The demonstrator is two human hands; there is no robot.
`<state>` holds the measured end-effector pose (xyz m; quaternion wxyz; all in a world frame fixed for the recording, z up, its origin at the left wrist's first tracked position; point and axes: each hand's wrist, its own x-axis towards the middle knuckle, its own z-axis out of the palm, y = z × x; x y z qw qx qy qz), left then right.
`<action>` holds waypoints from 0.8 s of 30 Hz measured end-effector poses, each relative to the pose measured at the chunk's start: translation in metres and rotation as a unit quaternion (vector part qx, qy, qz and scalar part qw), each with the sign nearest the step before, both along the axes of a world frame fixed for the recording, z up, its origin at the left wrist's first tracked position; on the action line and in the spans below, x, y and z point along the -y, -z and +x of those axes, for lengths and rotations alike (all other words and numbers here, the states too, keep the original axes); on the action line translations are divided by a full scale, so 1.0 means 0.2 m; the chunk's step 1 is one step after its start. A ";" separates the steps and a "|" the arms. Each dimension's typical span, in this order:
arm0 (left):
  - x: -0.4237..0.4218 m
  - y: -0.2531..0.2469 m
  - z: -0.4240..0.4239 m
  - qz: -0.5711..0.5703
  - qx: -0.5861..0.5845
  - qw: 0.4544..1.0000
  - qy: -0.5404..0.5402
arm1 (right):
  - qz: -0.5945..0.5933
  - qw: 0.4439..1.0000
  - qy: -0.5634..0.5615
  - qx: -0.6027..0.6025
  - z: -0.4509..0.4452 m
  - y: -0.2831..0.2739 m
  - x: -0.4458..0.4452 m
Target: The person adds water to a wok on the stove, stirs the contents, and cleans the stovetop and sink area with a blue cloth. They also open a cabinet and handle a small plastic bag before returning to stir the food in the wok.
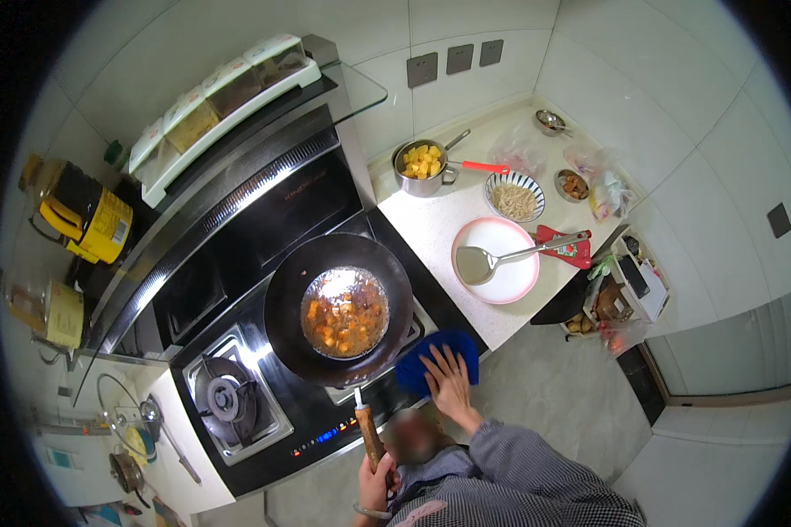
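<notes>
A dark wok (283,336) sits over the right burner of the black glass gas hob, with glossy broth and browned chunks of food (339,323) in its bottom. My left hand (376,484) is closed around the wok's wooden handle (367,425), which points toward my body. My right hand (449,388) lies spread on a blue cloth (412,372) at the hob's front right edge. Its fingers rest flat on top of the cloth; the underside of the palm is hidden.
On the right counter, a metal spatula (478,263) lies across a pink-rimmed white basin (494,230). Behind stand a bowl of pale shreds (514,201) and a steel pot of yellow chunks (422,161). A bare burner (224,398) is left of the wok; the range hood (237,158) slopes behind it.
</notes>
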<state>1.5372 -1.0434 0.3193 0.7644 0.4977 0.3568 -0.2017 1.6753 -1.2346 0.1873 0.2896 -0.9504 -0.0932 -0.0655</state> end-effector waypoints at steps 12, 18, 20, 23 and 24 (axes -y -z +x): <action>0.04 -0.15 0.12 0.088 -0.028 0.990 0.103 | -0.091 0.993 -0.069 0.017 0.92 0.05 0.13; 0.13 -0.08 0.20 0.088 -0.049 0.991 0.083 | -0.062 0.956 -0.281 0.051 1.58 0.12 -0.03; 0.25 -0.07 0.38 0.079 -0.050 0.992 0.088 | -0.050 0.946 -0.315 0.059 1.78 0.09 -0.10; 0.41 -0.08 0.56 0.067 -0.052 0.992 0.096 | -0.018 0.929 -0.368 0.029 1.97 0.07 -0.13; 0.43 -0.07 0.59 0.064 -0.055 0.992 0.090 | -0.028 0.926 -0.375 0.032 1.97 0.07 -0.13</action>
